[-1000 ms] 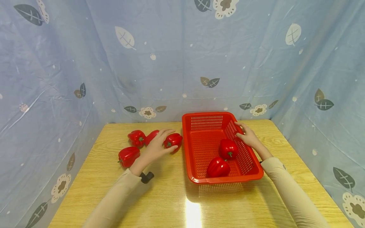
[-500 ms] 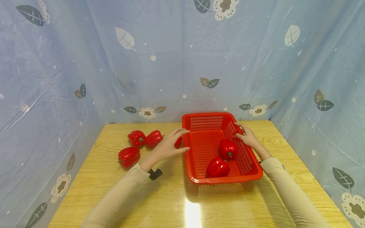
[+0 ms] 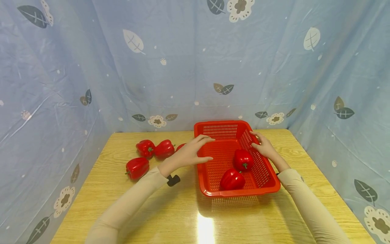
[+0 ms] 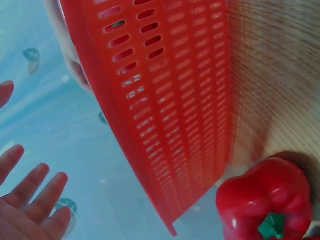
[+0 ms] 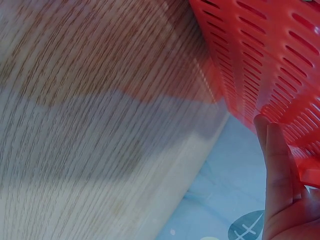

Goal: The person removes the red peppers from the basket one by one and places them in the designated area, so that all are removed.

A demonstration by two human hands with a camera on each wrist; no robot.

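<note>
Over the left rim of a red plastic basket [image 3: 217, 193] hovers my left hand [image 3: 192, 153], thumb and fingers spread, holding nothing. In the left wrist view its fingers [image 4: 37, 200] are apart from the basket wall. My right hand [image 3: 265, 146] holds the basket's right rim. The right wrist view has its fingers [image 5: 280, 170] along the outer wall. Two red bell peppers, one farther back [image 3: 243, 160] and one nearer [image 3: 232, 179], lie inside the basket. Another bell pepper [image 3: 180, 146] sits left of the basket, mostly hidden behind my left hand.
Farther left on the wooden table [image 3: 164, 217] lie three more red bell peppers, two touching or nearly so [image 3: 145, 148] [image 3: 164, 149] and one in front [image 3: 137, 167]. A blue patterned curtain [image 3: 170, 67] hangs behind and at both sides.
My left hand has moved right, from beside the bell pepper left of the basket to above the basket's left rim. The right hand and basket have stayed nearly in place.
</note>
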